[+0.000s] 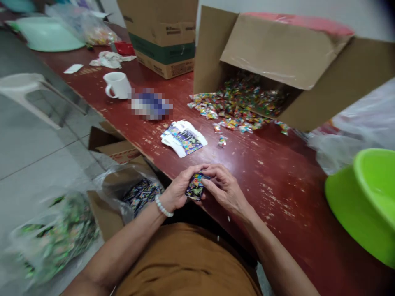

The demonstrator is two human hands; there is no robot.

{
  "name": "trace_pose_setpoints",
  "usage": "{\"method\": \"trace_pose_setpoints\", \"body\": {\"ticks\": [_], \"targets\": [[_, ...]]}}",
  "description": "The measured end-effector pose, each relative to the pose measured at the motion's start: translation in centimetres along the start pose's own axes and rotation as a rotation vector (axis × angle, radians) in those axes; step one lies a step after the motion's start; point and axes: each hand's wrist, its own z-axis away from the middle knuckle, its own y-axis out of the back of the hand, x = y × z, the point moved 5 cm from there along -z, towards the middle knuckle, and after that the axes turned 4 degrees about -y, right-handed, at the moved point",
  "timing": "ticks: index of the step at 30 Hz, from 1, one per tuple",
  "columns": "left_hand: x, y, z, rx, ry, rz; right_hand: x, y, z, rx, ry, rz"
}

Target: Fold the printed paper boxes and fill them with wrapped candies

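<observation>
Over the scuffed red tabletop edge, the left hand and right hand curl nearly shut around one glossy multicoloured foil packet, with one tipped cardboard box spilling small wrappers beyond.

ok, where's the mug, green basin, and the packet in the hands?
mug (119, 85), head view, on its body
green basin (352, 209), head view, on its outer wall
packet (195, 187), head view, on its printed face

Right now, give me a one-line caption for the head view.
Left hand and right hand hold a colourful packet at the edge of a worn red table.
</observation>
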Motion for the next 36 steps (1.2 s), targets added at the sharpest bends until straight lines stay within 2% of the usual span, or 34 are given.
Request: {"method": "trace_pose_setpoints", "body": {"ticks": [3,5,7,9,10,12,13,15,16,18,20,22,23,25,27,30,32,34,36], "targets": [[0.4,1.7,1.3,0.062,-0.096,-0.085,1.0,-1.7,0.6,-0.089,-0.077,-0.018],[1.7,4.4,2.9,0.181,-0.205,-0.195,1.9,-2.3,0.9,-0.113,-0.155,-0.073],[3.7,8.5,5.1,0.376,-0.316,-0.367,2.8,-1.9,1.1,-0.066,-0.259,-0.126],[6.4,13.2,7.8,0.646,-0.460,-0.687,3.6,-0.6,1.2,0.007,-0.326,-0.139],[7.6,15.2,8.9,0.757,-0.482,-0.864,3.9,0.2,1.1,0.035,-0.343,-0.127],[9.4,18.4,10.7,0.964,-0.520,-1.072,4.7,1.9,0.5,0.074,-0.354,-0.078],[10.0,19.1,11.0,1.013,-0.562,-1.125,5.2,2.7,0.0,0.098,-0.350,-0.040],[10.6,18.4,10.3,1.013,-0.679,-1.229,6.2,4.3,-1.5,0.172,-0.327,0.067],[10.6,17.0,9.3,0.963,-0.742,-1.298,6.7,5.1,-2.6,0.222,-0.312,0.129],[10.2,13.1,6.3,0.804,-0.828,-1.479,7.7,6.6,-4.9,0.321,-0.294,0.248],[9.6,9.1,2.7,0.660,-0.847,-1.659,8.3,7.9,-7.2,0.413,-0.272,0.365],[9.2,6.4,-0.5,0.622,-0.798,-1.838,8.5,8.8,-9.2,0.472,-0.231,0.477],[9.2,5.6,-1.9,0.627,-0.751,-1.921,8.4,9.0,-9.9,0.483,-0.212,0.521],[9.2,5.1,-3.9,0.638,-0.643,-2.044,8.1,8.5,-10.8,0.464,-0.189,0.581],[9.4,5.3,-4.9,0.621,-0.583,-2.103,7.4,6.9,-11.3,0.388,-0.175,0.625],[9.4,5.7,-5.0,0.618,-0.580,-2.130,6.2,3.1,-11.9,0.216,-0.166,0.736],[9.2,5.8,-4.7,0.631,-0.585,-2.135,5.5,0.8,-12.3,0.149,-0.182,0.842],[9.0,5.8,-4.6,0.639,-0.587,-2.135,5.1,-0.8,-12.6,0.130,-0.227,0.903],[8.9,5.8,-4.6,0.643,-0.581,-2.135,5.2,-1.5,-12.6,0.152,-0.296,0.886]]}}
